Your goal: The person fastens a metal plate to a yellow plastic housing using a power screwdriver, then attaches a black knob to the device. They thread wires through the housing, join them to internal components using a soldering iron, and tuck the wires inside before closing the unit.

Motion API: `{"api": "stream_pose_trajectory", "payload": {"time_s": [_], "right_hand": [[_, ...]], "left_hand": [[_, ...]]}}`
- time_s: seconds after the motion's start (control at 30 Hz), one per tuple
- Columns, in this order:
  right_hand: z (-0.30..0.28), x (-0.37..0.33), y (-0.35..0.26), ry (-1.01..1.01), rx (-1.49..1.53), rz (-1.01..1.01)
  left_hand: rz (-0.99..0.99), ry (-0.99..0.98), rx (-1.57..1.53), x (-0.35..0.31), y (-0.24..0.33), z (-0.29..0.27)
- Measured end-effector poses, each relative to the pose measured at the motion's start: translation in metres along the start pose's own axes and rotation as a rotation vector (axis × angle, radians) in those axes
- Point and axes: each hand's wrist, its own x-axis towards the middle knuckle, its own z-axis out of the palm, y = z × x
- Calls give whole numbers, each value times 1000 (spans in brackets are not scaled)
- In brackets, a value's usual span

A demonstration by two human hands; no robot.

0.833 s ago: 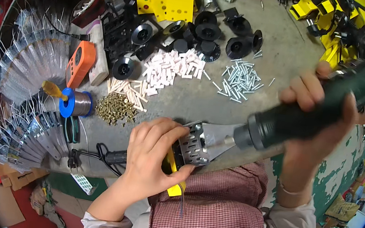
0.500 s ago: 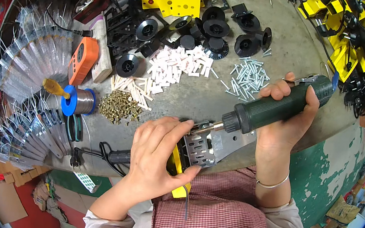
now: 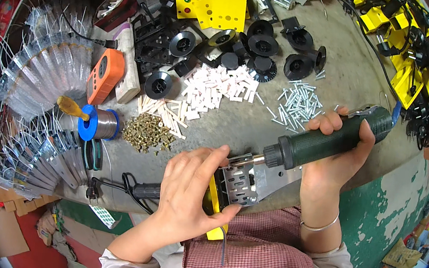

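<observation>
My right hand [image 3: 331, 174] is wrapped around a dark green electric screwdriver [image 3: 327, 142], which lies nearly level with its bit pointing left. The bit reaches the upper left part of a slotted metal plate [image 3: 240, 187] on a yellow and black housing [image 3: 216, 233]. My left hand [image 3: 185, 192] grips this housing, forefinger beside the bit tip and thumb at the lower edge. Whatever screw sits at the tip is hidden by my fingers. A dark cable hangs from the housing's lower end.
Left of my hands are brass screws [image 3: 147, 132], a blue solder spool [image 3: 97, 124] and an orange meter [image 3: 104, 76]. Beyond lie white ceramic pieces [image 3: 220, 88], silver screws [image 3: 299, 106], black knobs [image 3: 263, 45] and yellow plates [image 3: 225, 8]. Yellow housings with black cables [image 3: 408, 83] pile up far right.
The bench and its items have shifted slightly right and down in the picture. Both hands keep their grips, and the screwdriver stays against the plate.
</observation>
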Motion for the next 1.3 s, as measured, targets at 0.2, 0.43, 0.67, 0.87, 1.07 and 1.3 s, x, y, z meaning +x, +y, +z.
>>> {"api": "stream_pose_trajectory", "payload": {"time_s": [0.2,0.43,0.67,0.87,1.07,1.3], "right_hand": [[-4,-1,-1,-19,35,27],[-3,0,3,-18,58,32],[0,3,7,51,44,29],[3,2,9,61,7,9],[3,3,9,13,30,8],[2,5,12,45,52,55]], "left_hand": [[-10,2,-7,-1,0,0],[1,38,-1,-2,0,3],[34,70,-1,-1,-3,4],[30,80,-1,-1,-5,5],[32,94,-28,0,-3,5],[29,87,-31,-1,-4,6]]}}
